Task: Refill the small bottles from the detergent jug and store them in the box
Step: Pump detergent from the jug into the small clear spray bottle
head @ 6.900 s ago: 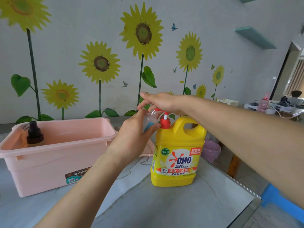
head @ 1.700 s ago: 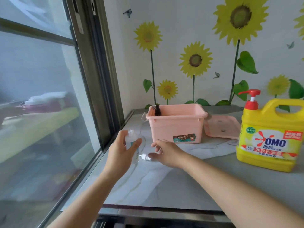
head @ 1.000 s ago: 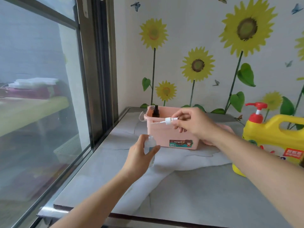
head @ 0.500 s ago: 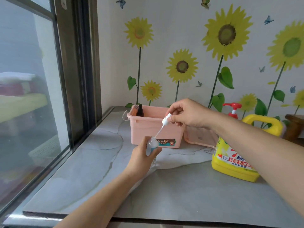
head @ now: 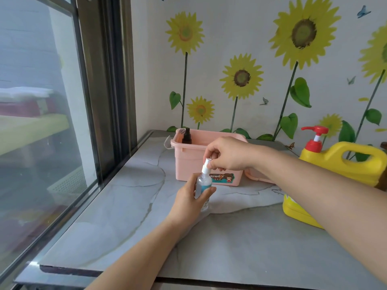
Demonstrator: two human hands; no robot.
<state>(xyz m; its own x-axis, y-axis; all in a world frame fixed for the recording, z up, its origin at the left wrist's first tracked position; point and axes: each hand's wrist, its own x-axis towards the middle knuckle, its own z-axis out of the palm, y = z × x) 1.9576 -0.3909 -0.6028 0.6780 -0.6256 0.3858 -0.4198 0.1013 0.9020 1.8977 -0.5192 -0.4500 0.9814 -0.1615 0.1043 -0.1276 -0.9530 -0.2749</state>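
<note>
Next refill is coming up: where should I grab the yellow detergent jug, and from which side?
Take the yellow detergent jug by its moulded loop handle, coming from above and curling fingers through the opening. It stands upright with the handle along its top, clear of the red pump. The body is wide and smooth, so likely harder to hold.

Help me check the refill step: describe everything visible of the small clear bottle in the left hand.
The small clear bottle looks like see-through plastic, with a blue-green patch in front and a white spray top at its neck. It is nearly upright, before the pink box. The left hand grips its body; the right hand pinches the spray top from above. Whether its base touches the table is unclear.
</note>
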